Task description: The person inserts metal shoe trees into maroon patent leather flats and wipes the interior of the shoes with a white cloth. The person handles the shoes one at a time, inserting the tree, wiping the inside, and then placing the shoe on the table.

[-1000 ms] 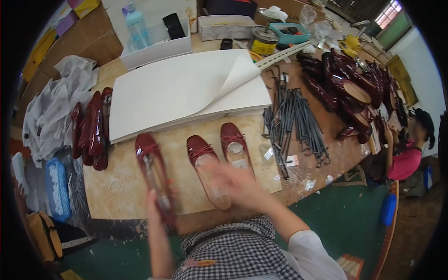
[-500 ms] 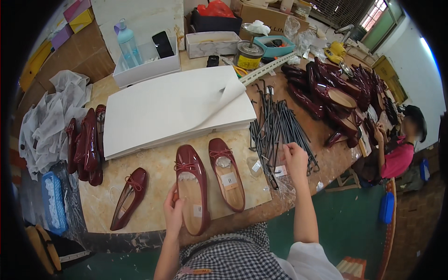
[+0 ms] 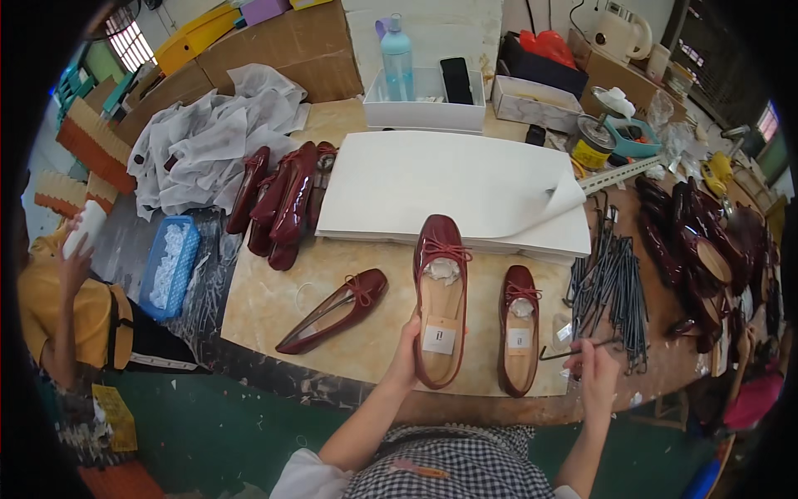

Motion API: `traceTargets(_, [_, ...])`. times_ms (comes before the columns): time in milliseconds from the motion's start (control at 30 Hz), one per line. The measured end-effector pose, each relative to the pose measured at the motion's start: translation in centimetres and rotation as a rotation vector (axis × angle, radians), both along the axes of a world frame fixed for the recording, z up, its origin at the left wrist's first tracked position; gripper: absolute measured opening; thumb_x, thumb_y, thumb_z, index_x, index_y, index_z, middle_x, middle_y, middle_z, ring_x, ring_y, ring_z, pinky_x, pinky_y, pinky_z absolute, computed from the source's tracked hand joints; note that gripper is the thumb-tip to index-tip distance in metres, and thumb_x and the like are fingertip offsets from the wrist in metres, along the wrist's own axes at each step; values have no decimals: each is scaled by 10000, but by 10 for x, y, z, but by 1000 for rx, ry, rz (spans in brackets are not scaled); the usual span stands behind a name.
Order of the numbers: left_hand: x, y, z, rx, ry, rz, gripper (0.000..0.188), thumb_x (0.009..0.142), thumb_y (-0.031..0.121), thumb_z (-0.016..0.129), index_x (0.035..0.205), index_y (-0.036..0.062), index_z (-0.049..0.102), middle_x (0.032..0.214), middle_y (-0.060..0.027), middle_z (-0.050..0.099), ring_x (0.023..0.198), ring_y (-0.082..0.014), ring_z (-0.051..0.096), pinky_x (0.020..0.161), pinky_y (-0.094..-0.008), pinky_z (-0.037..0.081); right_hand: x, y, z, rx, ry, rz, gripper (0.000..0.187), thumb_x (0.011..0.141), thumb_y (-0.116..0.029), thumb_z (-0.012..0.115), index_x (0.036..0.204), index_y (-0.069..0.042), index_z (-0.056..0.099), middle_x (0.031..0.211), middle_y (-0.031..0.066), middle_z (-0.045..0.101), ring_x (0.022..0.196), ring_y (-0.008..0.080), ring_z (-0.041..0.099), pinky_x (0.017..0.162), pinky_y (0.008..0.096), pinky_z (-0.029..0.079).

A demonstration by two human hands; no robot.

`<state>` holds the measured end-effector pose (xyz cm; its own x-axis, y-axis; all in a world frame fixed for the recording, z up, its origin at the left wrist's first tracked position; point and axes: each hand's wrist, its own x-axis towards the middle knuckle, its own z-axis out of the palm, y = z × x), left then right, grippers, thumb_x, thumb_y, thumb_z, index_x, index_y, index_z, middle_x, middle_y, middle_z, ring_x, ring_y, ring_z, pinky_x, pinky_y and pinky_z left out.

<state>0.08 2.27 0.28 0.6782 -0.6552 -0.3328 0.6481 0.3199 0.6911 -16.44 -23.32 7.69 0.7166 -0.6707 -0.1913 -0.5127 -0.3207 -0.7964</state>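
Note:
In my left hand [image 3: 406, 353] is a burgundy patent ballet flat [image 3: 442, 299], held by its heel end with the toe pointing away. Crumpled paper fills its toe, and a white label lies on the insole. My right hand [image 3: 596, 370] pinches a thin black rod with a bent end [image 3: 559, 354], near the matching flat [image 3: 519, 333] on the table. That flat also has paper and a label inside. Left of the held shoe, another burgundy flat [image 3: 334, 312] lies on its side. A heap of black rods [image 3: 611, 291] lies beyond my right hand.
A stack of white sheets [image 3: 449, 183] covers the table's middle. Several burgundy shoes [image 3: 283, 204] lean at its left, and a large shoe pile [image 3: 706, 241] lies right. A blue basket [image 3: 166, 266] holds white scraps. A person in yellow [image 3: 71, 308] is at far left.
The view has turned left. My right hand has picked up a black rod and come back from the heap toward the shoes. My left hand keeps hold of the flat.

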Motion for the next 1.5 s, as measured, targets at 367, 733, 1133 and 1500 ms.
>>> traceTargets(367, [6, -3, -5, -28, -119, 195, 584, 972, 409, 359, 1450, 80, 295, 1287, -172, 535, 1124, -234, 576, 938, -357, 482, 60, 86, 28, 228, -164, 519, 388, 951, -86, 538, 1337, -51, 539, 520, -30, 451, 452, 58, 426, 447, 237, 364])
traceTargets(733, [2, -4, 7, 169, -527, 331, 760, 956, 564, 395, 1432, -22, 300, 1293, -139, 527, 1176, -190, 530, 968, -322, 436, 98, 106, 32, 242, -220, 561, 382, 970, -111, 490, 1343, -33, 513, 524, 23, 457, 446, 108, 450, 440, 267, 362])
traceTargets(1133, [-23, -13, -8, 148, -553, 350, 844, 912, 703, 343, 1426, 33, 336, 1335, -121, 496, 1139, -185, 547, 936, -331, 469, 112, 149, -12, -423, -322, 514, 407, 921, -171, 564, 1308, -46, 537, 608, 171, 590, 485, 324, 583, 475, 402, 442])
traceTargets(1500, [-11, 10, 56, 1167, -1020, 126, 622, 801, 119, 669, 1377, 23, 452, 993, -157, 634, 861, -310, 618, 787, -389, 487, 19, -100, -66, -621, 163, -190, 242, 927, -285, 570, 951, -49, 618, 745, 149, 682, 718, 336, 677, 637, 444, 519])
